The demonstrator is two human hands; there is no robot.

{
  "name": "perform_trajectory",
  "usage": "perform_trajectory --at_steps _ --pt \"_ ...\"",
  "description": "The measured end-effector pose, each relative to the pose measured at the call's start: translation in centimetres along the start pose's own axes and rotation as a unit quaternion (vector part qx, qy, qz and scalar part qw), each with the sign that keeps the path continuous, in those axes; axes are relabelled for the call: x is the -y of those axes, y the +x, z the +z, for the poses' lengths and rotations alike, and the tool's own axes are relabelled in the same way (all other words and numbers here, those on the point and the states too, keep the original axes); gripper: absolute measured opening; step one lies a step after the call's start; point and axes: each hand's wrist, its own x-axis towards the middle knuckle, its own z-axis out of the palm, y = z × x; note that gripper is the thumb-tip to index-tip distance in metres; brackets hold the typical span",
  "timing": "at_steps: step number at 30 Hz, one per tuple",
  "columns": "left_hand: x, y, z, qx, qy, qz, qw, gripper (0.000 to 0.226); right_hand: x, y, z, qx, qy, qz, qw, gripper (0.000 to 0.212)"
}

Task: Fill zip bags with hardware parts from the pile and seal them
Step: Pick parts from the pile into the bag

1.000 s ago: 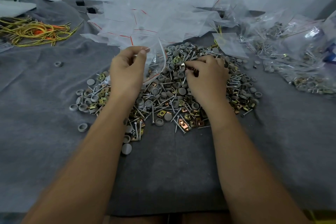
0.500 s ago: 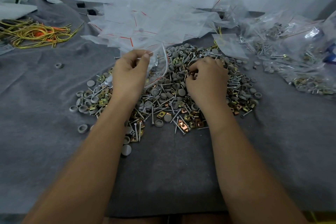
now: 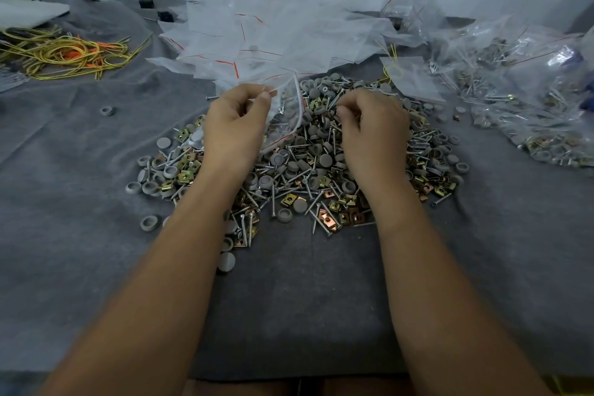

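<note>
A pile of hardware [image 3: 308, 180] lies on the grey cloth: screws, grey round caps and brass-coloured clip nuts. My left hand [image 3: 234, 125] pinches the rim of a clear zip bag [image 3: 287, 116] with a red seal line, holding its mouth open over the pile. My right hand [image 3: 373, 128] rests on the pile just right of the bag, fingers curled around small parts; what it holds is hidden by the fingers.
A heap of empty zip bags [image 3: 273, 38] lies behind the pile. Filled bags [image 3: 527, 100] are stacked at the right. Yellow and orange cords [image 3: 64, 53] lie at the far left. Loose grey caps [image 3: 107, 111] dot the cloth [image 3: 80, 267].
My right hand has drawn a little back from the bag's mouth onto the pile and curled its fingers. The left hand keeps its pinch on the bag, shifted slightly.
</note>
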Motion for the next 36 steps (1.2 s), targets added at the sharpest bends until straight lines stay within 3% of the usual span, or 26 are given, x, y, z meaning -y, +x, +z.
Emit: perform_trajectory --at_steps 4,7,13,20,28,33,36 --pt "0.0 0.1 0.1 0.012 -0.008 -0.004 1.000 0.016 1.0 -0.1 -0.5 0.006 0.240 0.075 0.968 0.012" --pt "0.3 0.2 0.2 0.015 0.005 -0.006 1.000 0.018 1.4 0.0 -0.5 0.024 0.315 0.111 0.942 0.020" --pt "0.3 0.0 0.2 0.033 0.017 0.009 0.999 0.022 1.9 -0.3 -0.5 0.031 0.331 0.072 0.940 0.016" --pt "-0.2 -0.1 0.3 0.055 -0.026 0.011 0.998 0.021 2.5 -1.1 0.4 0.063 0.214 -0.009 0.975 0.014" --pt "-0.5 -0.2 0.3 0.049 -0.030 0.003 0.998 0.020 2.8 -1.5 0.6 0.090 0.231 -0.014 0.969 0.022" --pt "-0.1 0.2 0.1 -0.002 -0.062 -0.023 0.998 0.019 2.3 -0.9 -0.2 0.029 0.282 0.062 0.957 0.023" --pt "0.1 0.3 -0.1 -0.010 -0.065 -0.026 0.998 0.020 1.5 -0.3 -0.7 -0.021 0.231 0.119 0.965 0.025"
